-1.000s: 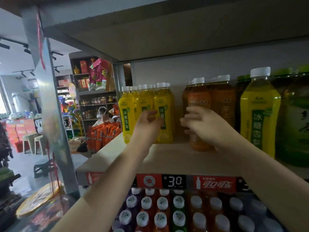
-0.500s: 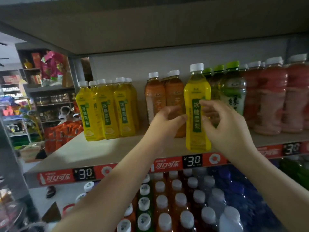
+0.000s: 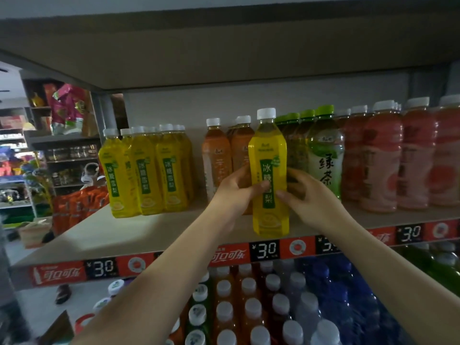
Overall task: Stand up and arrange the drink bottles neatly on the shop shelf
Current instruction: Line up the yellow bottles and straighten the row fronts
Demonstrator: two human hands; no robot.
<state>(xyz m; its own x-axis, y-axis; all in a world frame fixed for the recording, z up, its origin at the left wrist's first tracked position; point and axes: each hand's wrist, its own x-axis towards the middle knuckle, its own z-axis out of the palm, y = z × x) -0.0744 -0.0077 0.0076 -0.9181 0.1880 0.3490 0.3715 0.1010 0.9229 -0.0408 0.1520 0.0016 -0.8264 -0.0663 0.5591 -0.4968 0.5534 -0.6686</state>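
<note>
A lone yellow bottle (image 3: 269, 155) with a white cap and green label stands upright near the front edge of the shelf (image 3: 139, 227), ahead of the orange-brown tea bottles (image 3: 216, 158). My left hand (image 3: 235, 195) grips its left side, thumb across the label. My right hand (image 3: 307, 197) grips its right side, fingers curled behind. A group of matching yellow bottles (image 3: 146, 170) stands further left. Green tea bottles (image 3: 324, 155) and pink bottles (image 3: 403, 158) fill the right.
The shelf above (image 3: 224, 51) hangs low over the bottle caps. A red price strip (image 3: 263, 251) runs along the shelf front. Below, several capped bottles (image 3: 249, 307) and blue bottles (image 3: 336, 290) stand packed. Shop aisles lie to the left.
My view and both hands shifted right from the yellow group to the lone yellow bottle. My left hand, beside it half a second ago, now grips it along with my right.
</note>
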